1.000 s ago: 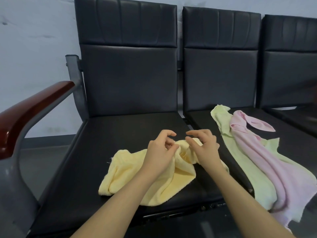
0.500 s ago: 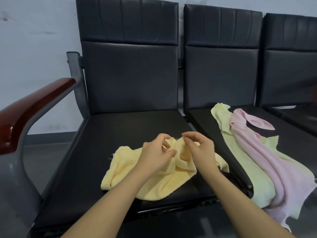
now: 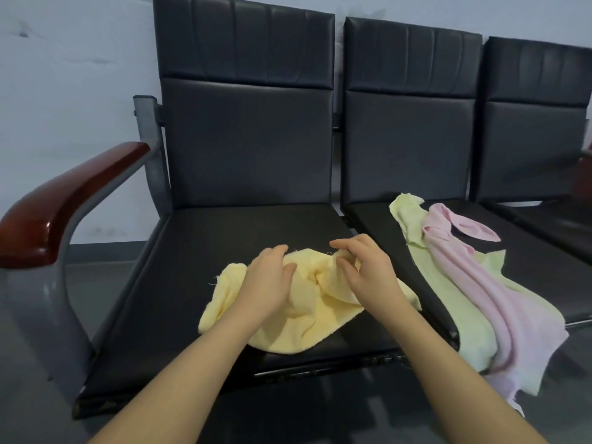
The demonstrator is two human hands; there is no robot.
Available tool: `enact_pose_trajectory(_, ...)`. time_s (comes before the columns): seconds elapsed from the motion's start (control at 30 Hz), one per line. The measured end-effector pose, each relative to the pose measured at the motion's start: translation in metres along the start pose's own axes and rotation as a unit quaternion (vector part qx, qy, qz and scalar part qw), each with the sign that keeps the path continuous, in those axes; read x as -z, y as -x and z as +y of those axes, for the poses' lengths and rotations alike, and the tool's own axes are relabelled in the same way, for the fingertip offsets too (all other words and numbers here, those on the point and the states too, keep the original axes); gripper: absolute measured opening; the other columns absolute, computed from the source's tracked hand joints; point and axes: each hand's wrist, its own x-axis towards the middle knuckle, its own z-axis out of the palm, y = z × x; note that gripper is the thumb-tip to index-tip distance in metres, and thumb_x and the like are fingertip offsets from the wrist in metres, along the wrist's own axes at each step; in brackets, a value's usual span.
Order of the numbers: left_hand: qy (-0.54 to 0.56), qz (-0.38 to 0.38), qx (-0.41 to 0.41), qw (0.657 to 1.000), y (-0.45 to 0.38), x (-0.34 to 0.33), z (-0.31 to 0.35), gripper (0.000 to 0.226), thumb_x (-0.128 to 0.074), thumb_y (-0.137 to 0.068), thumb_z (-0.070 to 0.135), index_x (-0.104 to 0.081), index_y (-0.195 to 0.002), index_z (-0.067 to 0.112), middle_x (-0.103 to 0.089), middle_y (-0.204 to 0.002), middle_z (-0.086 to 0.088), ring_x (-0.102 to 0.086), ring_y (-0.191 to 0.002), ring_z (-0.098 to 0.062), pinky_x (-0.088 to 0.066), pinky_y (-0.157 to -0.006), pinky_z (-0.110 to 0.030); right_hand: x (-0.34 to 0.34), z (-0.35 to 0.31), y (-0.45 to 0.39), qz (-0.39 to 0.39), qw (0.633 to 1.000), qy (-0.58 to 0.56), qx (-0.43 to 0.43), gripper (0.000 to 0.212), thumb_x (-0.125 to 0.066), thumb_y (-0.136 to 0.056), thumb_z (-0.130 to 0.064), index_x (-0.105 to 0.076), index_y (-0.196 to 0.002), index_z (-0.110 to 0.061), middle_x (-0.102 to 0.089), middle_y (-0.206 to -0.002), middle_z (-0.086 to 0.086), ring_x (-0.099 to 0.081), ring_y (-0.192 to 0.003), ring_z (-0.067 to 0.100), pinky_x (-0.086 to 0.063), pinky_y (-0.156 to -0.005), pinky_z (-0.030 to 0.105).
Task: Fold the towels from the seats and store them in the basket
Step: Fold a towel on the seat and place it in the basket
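Observation:
A crumpled yellow towel [image 3: 288,328] lies on the left black seat [image 3: 224,245], near its front edge. My left hand [image 3: 267,280] rests on the towel's left half, fingers curled into the cloth. My right hand [image 3: 368,270] pinches a raised fold at the towel's far right edge. On the middle seat [image 3: 528,251] a pale green towel [image 3: 455,315] lies stretched out, with a pink towel [image 3: 499,299] draped over it; both hang over the seat's front edge. No basket is in view.
A red-brown wooden armrest [image 3: 64,203] on a grey metal frame stands at the left. A third black seat [image 3: 557,219] is at the far right. Tall seat backs stand against a pale wall. Grey floor lies in front.
Both hands have spread slightly apart on the yellow towel and shifted their grip; the left hand now lies flatter on the cloth. The camera has tilted a little.

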Motion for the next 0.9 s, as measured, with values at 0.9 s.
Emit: enact_pose_trajectory(0.9, -0.219, -0.069, -0.098, 0.968, 0.031, -0.028, -0.020, 0.045, -0.032, -0.097, 0.053, -0.061, -0.114, 0.023, -0.051, -0.120, 0.007, -0.036, -0.117, -0.017, -0.017, -0.097, -0.034, -0.021, 0.004, 0.035, 0.014, 0.991, -0.066, -0.112, 0.024, -0.059, -0.091, -0.008, -0.068, -0.101, -0.027, -0.061, -0.091, -0.012, -0.058, -0.087, 0.000, -0.046, -0.086, 0.027)
